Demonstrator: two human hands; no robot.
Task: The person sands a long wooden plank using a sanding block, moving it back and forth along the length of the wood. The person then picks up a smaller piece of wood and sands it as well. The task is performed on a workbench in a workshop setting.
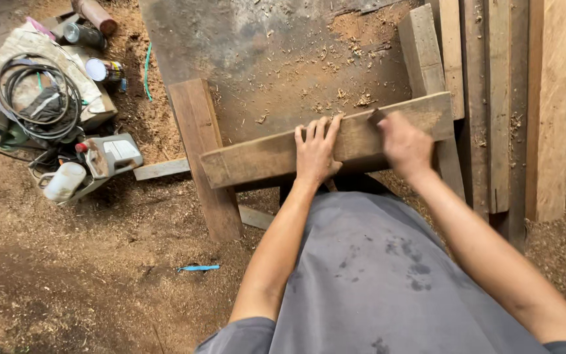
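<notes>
A rough wooden plank point(263, 157) lies tilted across the near edge of a dusty workbench point(276, 52), its right end higher. My left hand point(316, 152) lies flat on the plank's middle, fingers spread over its top edge. My right hand point(404, 145) grips the plank a little further right, fingers curled over it; whether it also holds a small tool is unclear. Below both arms my grey shirt fills the foreground.
Several long boards point(492, 98) lie stacked on the right. A thick timber leg point(204, 157) stands left of the plank. On the sawdust floor at left sit a power tool point(103, 160), coiled cable point(34, 92), cans point(103, 69) and a blue pen-like object point(199, 268).
</notes>
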